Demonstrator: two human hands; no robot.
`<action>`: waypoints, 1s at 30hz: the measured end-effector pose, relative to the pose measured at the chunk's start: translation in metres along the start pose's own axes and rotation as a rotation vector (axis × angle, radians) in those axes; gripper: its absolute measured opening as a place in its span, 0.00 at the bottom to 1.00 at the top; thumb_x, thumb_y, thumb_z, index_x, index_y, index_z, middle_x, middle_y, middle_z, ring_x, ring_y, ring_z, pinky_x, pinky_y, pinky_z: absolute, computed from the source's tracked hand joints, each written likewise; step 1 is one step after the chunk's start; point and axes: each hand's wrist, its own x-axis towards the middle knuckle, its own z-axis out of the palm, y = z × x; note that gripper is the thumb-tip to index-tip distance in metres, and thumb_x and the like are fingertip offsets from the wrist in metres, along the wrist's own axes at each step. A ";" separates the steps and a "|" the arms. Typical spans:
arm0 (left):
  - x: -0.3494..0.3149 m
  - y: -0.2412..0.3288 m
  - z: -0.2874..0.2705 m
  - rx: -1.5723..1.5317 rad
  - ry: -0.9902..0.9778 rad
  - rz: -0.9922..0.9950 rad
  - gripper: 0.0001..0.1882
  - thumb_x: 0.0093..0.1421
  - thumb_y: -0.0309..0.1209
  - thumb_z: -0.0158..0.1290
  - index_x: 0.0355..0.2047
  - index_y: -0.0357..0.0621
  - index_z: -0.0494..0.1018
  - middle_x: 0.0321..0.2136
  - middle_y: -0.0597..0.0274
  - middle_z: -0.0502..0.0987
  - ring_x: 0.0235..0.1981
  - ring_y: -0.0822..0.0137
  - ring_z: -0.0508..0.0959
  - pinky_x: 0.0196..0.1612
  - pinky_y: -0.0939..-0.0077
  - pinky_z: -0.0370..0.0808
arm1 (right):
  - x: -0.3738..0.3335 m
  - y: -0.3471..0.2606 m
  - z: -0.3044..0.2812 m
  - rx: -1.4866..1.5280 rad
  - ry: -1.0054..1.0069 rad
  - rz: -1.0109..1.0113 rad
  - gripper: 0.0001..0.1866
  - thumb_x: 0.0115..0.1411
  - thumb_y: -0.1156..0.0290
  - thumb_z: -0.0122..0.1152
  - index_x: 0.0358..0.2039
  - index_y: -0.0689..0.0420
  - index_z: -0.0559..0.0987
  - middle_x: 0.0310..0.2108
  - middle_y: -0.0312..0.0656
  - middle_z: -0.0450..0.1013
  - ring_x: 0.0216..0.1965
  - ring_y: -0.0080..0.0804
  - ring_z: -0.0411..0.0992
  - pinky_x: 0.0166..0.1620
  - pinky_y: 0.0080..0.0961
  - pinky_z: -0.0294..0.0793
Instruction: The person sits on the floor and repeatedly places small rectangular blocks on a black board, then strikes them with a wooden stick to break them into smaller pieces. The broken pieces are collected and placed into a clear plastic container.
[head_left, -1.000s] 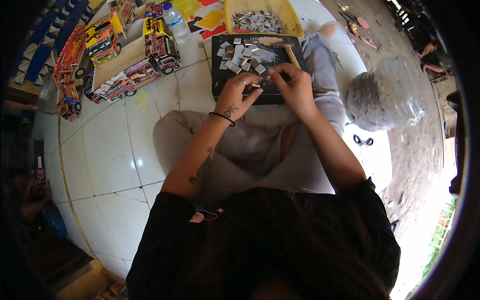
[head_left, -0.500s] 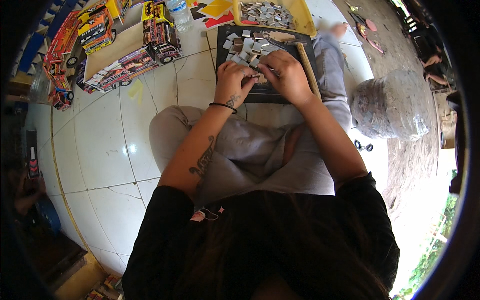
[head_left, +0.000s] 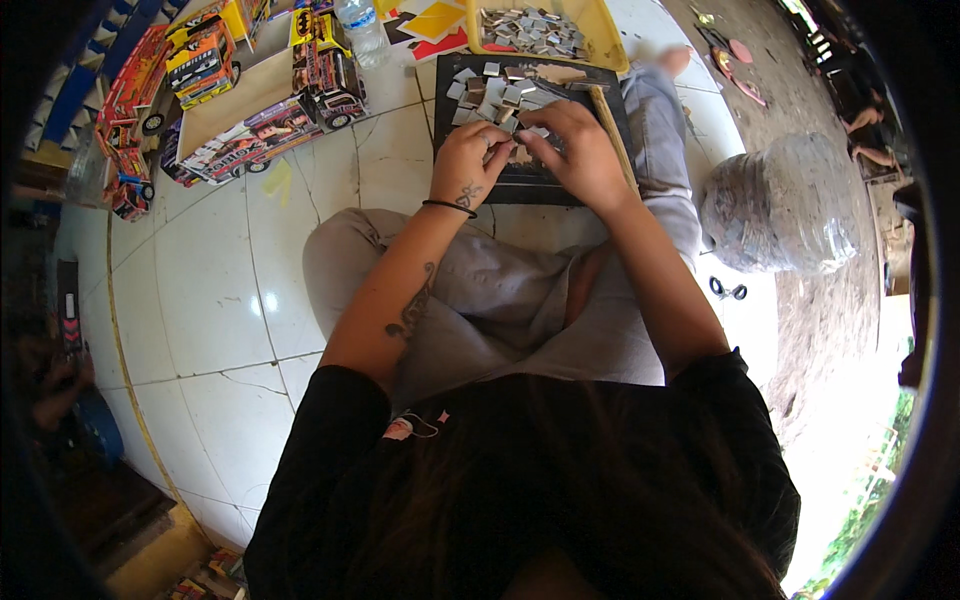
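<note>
My left hand (head_left: 467, 162) and my right hand (head_left: 574, 150) meet over a black board (head_left: 540, 190) in front of my crossed legs. The fingertips of both are pinched together around a small flat piece (head_left: 515, 138), mostly hidden by the fingers. Just beyond my fingers, a loose pile of small square silver-grey pieces (head_left: 494, 98) lies on the board. A wooden stick, perhaps a handle (head_left: 614, 140), rests along the board's right side, close to my right hand.
Behind the board stands a yellow tray (head_left: 622, 45) with many more small squares. A water bottle (head_left: 362, 35) and printed toy trucks (head_left: 265, 130) occupy the far left of the tiled floor. On the right are scissors (head_left: 728, 289) and a large stuffed plastic bag (head_left: 785, 205).
My hands stay over the board, and the fingertips have shifted slightly around the small piece. The whole view has moved a little; the pile looks much the same.
</note>
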 end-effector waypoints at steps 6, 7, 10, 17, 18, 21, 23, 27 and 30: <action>-0.003 0.002 0.005 -0.073 -0.004 -0.045 0.03 0.52 0.26 0.55 0.26 0.40 0.73 0.25 0.57 0.75 0.26 0.57 0.74 0.31 0.67 0.72 | -0.087 -0.005 -0.043 -0.679 -0.137 0.562 0.33 0.50 0.66 0.65 0.55 0.56 0.64 0.52 0.48 0.63 0.48 0.46 0.67 0.47 0.38 0.71; -0.003 0.002 0.006 -0.053 -0.024 -0.052 0.04 0.53 0.26 0.55 0.27 0.40 0.73 0.25 0.57 0.75 0.26 0.58 0.75 0.31 0.68 0.72 | -0.101 -0.003 -0.046 -0.647 -0.166 0.613 0.33 0.50 0.68 0.64 0.56 0.56 0.63 0.53 0.49 0.62 0.48 0.47 0.68 0.47 0.39 0.71; -0.004 0.003 0.010 0.001 -0.032 -0.029 0.05 0.54 0.27 0.56 0.29 0.39 0.73 0.26 0.55 0.75 0.28 0.59 0.77 0.32 0.70 0.73 | -0.123 0.005 -0.044 -0.473 -0.151 0.705 0.33 0.51 0.72 0.61 0.58 0.57 0.60 0.54 0.51 0.61 0.48 0.52 0.68 0.48 0.40 0.71; -0.005 0.004 0.013 0.030 0.056 -0.016 0.05 0.57 0.29 0.55 0.31 0.40 0.75 0.28 0.55 0.77 0.29 0.56 0.77 0.32 0.68 0.73 | -0.127 0.000 -0.054 -0.183 -0.004 0.497 0.29 0.54 0.78 0.55 0.57 0.59 0.62 0.50 0.54 0.65 0.48 0.55 0.68 0.48 0.39 0.70; -0.006 0.003 0.014 0.030 0.075 -0.019 0.06 0.57 0.29 0.54 0.31 0.40 0.75 0.28 0.56 0.77 0.29 0.56 0.77 0.32 0.68 0.73 | -0.126 -0.006 -0.058 -0.154 0.023 0.434 0.28 0.55 0.78 0.54 0.58 0.59 0.63 0.49 0.54 0.66 0.48 0.55 0.68 0.48 0.38 0.69; -0.007 0.000 0.016 0.021 0.016 -0.098 0.06 0.58 0.29 0.54 0.30 0.39 0.75 0.27 0.56 0.77 0.27 0.57 0.77 0.31 0.69 0.73 | -0.126 -0.029 -0.069 -0.142 -0.005 0.474 0.26 0.59 0.78 0.50 0.58 0.59 0.62 0.47 0.56 0.68 0.48 0.53 0.68 0.48 0.36 0.69; -0.009 -0.002 0.017 0.015 0.032 -0.083 0.06 0.58 0.30 0.54 0.30 0.40 0.75 0.27 0.56 0.77 0.27 0.57 0.77 0.30 0.70 0.73 | -0.129 -0.051 -0.081 0.044 -0.068 0.583 0.25 0.60 0.78 0.49 0.59 0.59 0.62 0.47 0.56 0.68 0.48 0.54 0.69 0.48 0.37 0.69; -0.012 -0.003 0.019 0.019 0.107 -0.031 0.05 0.58 0.29 0.54 0.30 0.40 0.75 0.27 0.56 0.77 0.28 0.57 0.77 0.31 0.70 0.74 | -0.129 -0.084 -0.100 0.110 -0.208 0.680 0.25 0.62 0.77 0.48 0.60 0.57 0.61 0.48 0.55 0.68 0.46 0.55 0.70 0.46 0.38 0.70; -0.011 -0.004 0.021 0.033 0.109 -0.011 0.05 0.57 0.29 0.54 0.30 0.41 0.75 0.28 0.56 0.78 0.29 0.57 0.77 0.32 0.69 0.74 | -0.126 -0.100 -0.110 -0.054 -0.274 0.534 0.26 0.61 0.77 0.48 0.61 0.56 0.60 0.47 0.54 0.69 0.41 0.55 0.72 0.42 0.40 0.72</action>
